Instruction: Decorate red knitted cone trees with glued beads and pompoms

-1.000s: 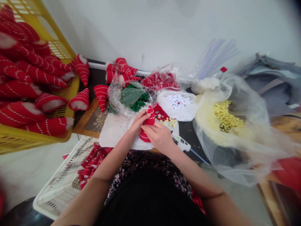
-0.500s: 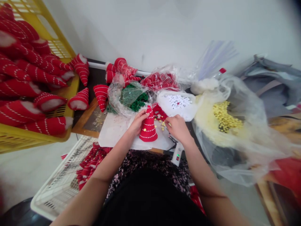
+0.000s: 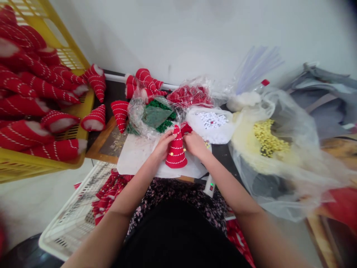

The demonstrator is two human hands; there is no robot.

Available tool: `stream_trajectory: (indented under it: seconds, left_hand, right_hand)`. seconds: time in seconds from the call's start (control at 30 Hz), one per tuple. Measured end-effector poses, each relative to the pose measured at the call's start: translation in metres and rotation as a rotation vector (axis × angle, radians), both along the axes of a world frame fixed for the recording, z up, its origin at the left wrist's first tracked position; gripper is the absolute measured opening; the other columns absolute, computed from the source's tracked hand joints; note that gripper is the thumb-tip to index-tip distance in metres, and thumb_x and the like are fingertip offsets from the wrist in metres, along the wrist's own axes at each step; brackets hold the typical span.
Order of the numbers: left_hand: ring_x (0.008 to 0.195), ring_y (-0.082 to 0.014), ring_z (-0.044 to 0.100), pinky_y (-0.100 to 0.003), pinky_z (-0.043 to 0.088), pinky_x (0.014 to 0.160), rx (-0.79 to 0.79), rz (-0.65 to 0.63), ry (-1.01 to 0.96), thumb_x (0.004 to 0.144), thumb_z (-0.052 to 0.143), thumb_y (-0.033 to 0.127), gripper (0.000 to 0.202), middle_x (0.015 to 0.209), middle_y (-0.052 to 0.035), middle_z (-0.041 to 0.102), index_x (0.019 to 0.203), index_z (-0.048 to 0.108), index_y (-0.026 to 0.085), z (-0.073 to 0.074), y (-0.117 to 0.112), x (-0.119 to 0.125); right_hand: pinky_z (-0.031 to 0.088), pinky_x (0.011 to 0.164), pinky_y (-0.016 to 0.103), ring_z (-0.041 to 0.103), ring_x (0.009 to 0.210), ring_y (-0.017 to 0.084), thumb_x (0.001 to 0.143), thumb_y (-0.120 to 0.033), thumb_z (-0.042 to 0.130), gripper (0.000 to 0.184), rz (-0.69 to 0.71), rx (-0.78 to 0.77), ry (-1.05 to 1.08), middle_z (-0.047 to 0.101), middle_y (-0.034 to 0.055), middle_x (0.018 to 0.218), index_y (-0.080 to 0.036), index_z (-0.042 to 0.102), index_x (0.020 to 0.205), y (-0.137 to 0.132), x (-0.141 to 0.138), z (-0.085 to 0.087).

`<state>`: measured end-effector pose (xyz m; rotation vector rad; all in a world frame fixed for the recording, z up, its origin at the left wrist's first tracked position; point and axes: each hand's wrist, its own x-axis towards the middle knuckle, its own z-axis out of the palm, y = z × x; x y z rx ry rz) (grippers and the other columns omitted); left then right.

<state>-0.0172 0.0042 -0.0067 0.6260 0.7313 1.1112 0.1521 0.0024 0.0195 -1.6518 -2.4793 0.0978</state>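
Seeing yellow crate [image 3: 41, 163] of red striped cones [image 3: 41, 87] at 9–10 o'clk, white basket [image 3: 69, 216] at 8. Gripping w/ L hand [image 3: 162, 146] upright red cone [image 3: 176, 150] near its tip, mid-dial over white sheet [image 3: 136, 152] on desk [image 3: 223, 152]. Holding R hand [image 3: 195, 143] curled at cone's 3 o'clk flank, can't tell if gripping anything. Noting white glue gun [image 3: 209, 187] at 4, then clear bag [image 3: 301, 178] w/ yellow beads [image 3: 267, 137] at 3.

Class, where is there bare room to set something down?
Mainly the left part of the white sheet, between the patterned board and the left hand. A narrow dark tabletop strip shows between the sheet and the yellow-filled bag. Crowded behind: green pieces, red pieces, white pieces.
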Motion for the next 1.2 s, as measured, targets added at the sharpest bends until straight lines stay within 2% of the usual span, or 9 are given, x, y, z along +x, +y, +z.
stream_trajectory:
  seconds: [0.1, 0.23, 0.37, 0.53, 0.8, 0.9, 1.0, 1.1, 1.2]
  left_hand:
    - [0.073, -0.0165, 0.064, -0.030, 0.049, 0.073, -0.003, -0.009, -0.011, 0.068, 0.089, 0.030, 0.032, 0.083, 0.0002, 0.072, 0.094, 0.073, 0.019, 0.002, -0.001, 0.000]
    - [0.073, -0.0169, 0.064, -0.030, 0.049, 0.074, 0.000, -0.018, -0.004, 0.068, 0.088, 0.030, 0.031, 0.084, -0.0001, 0.073, 0.093, 0.074, 0.019, 0.004, -0.001, 0.001]
    - [0.076, -0.0174, 0.066, -0.030, 0.050, 0.077, 0.012, -0.017, 0.002, 0.070, 0.087, 0.028, 0.027, 0.085, -0.0003, 0.073, 0.091, 0.074, 0.020, 0.004, -0.001, 0.001]
    - [0.075, -0.0168, 0.067, -0.029, 0.051, 0.076, 0.011, -0.033, -0.020, 0.070, 0.088, 0.028, 0.028, 0.085, -0.0001, 0.074, 0.093, 0.074, 0.020, 0.005, -0.002, 0.000]
    - [0.080, -0.0180, 0.068, -0.030, 0.052, 0.079, 0.042, -0.017, -0.028, 0.069, 0.087, 0.025, 0.027, 0.089, -0.0010, 0.075, 0.092, 0.075, 0.020, 0.006, -0.003, 0.002]
    - [0.076, -0.0180, 0.068, -0.031, 0.053, 0.076, 0.021, -0.029, -0.023, 0.069, 0.088, 0.027, 0.028, 0.087, -0.0012, 0.075, 0.092, 0.074, 0.020, 0.005, -0.003, 0.001]
    - [0.072, -0.0194, 0.068, -0.034, 0.054, 0.073, -0.021, -0.047, -0.001, 0.072, 0.088, 0.030, 0.029, 0.084, -0.0015, 0.075, 0.096, 0.074, 0.021, 0.004, -0.002, 0.000]
    - [0.070, -0.0197, 0.068, -0.034, 0.055, 0.072, -0.037, -0.045, 0.004, 0.071, 0.088, 0.030, 0.034, 0.082, -0.0007, 0.074, 0.100, 0.074, 0.021, 0.003, -0.002, -0.001]
    - [0.071, -0.0189, 0.068, -0.033, 0.056, 0.072, -0.041, -0.035, -0.005, 0.069, 0.088, 0.030, 0.035, 0.081, 0.0005, 0.073, 0.101, 0.074, 0.022, 0.002, -0.001, 0.000]
  right_hand:
    - [0.051, 0.076, 0.035, 0.070, 0.084, 0.026, 0.086, -0.004, 0.066, 0.017, -0.031, -0.039, 0.168, 0.081, 0.0111, 0.090, -0.018, 0.077, 0.087, -0.011, 0.012, 0.014]
    - [0.054, 0.077, 0.032, 0.068, 0.078, 0.020, 0.087, -0.018, 0.072, 0.009, -0.069, -0.041, 0.611, 0.080, 0.0031, 0.091, -0.022, 0.077, 0.094, -0.040, 0.023, 0.039]
    - [0.055, 0.076, 0.034, 0.067, 0.078, 0.020, 0.090, -0.023, 0.072, 0.005, 0.011, 0.054, 0.748, 0.080, 0.0030, 0.090, -0.024, 0.076, 0.091, -0.063, 0.015, 0.051]
    - [0.056, 0.084, 0.039, 0.069, 0.087, 0.024, 0.093, -0.022, 0.067, 0.009, -0.017, 0.175, 0.745, 0.080, 0.0050, 0.091, -0.023, 0.075, 0.091, -0.054, 0.000, 0.048]
    - [0.055, 0.088, 0.043, 0.068, 0.093, 0.027, 0.093, -0.021, 0.071, 0.010, 0.030, 0.134, 0.644, 0.080, 0.0077, 0.093, -0.022, 0.079, 0.087, -0.037, -0.008, 0.035]
    - [0.056, 0.091, 0.043, 0.070, 0.096, 0.026, 0.094, -0.025, 0.071, 0.011, 0.013, 0.139, 0.710, 0.080, 0.0070, 0.096, -0.023, 0.081, 0.091, -0.035, 0.003, 0.034]
    - [0.056, 0.089, 0.041, 0.071, 0.091, 0.025, 0.093, -0.026, 0.070, 0.012, -0.133, 0.162, 0.743, 0.081, 0.0060, 0.097, -0.024, 0.081, 0.094, -0.024, 0.025, 0.034]
    - [0.056, 0.082, 0.039, 0.070, 0.080, 0.023, 0.088, -0.022, 0.069, 0.012, -0.262, 0.099, 0.637, 0.082, 0.0064, 0.094, -0.022, 0.081, 0.090, -0.011, 0.046, 0.032]
    - [0.056, 0.083, 0.038, 0.072, 0.083, 0.024, 0.087, -0.021, 0.068, 0.013, -0.241, 0.024, 0.545, 0.082, 0.0065, 0.095, -0.022, 0.081, 0.089, -0.003, 0.055, 0.031]
